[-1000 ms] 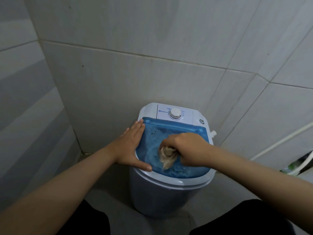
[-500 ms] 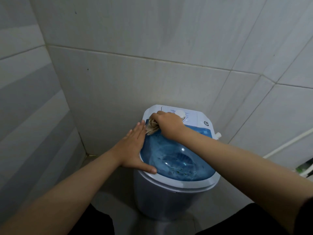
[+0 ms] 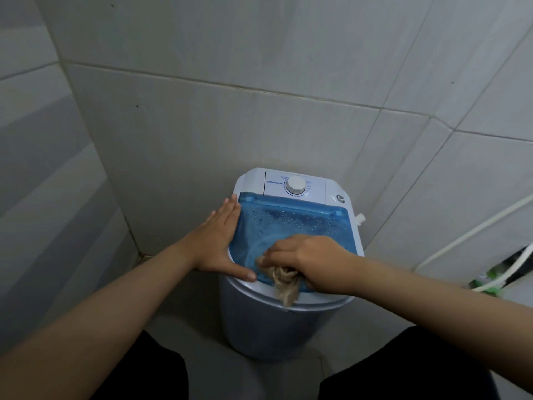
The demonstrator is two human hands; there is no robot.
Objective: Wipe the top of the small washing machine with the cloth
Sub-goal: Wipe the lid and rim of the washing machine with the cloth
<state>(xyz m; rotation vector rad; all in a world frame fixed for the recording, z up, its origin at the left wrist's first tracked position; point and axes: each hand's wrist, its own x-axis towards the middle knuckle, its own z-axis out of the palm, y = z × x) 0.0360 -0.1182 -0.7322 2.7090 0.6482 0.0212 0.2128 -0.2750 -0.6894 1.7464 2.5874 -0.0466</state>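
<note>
At the near rim of the washer [image 3: 268,321], the right hand [image 3: 311,262] is closed around a bunched cloth [image 3: 285,284], hiding most of it; only a beige tail hangs over the edge. Half a second ago that hand scrubbed by the lid's [image 3: 288,223] far left corner; it has swept back. The left hand [image 3: 219,241] stays flat and open on the left rim, and the print beside the dial [image 3: 295,185] is too small to read.
</note>
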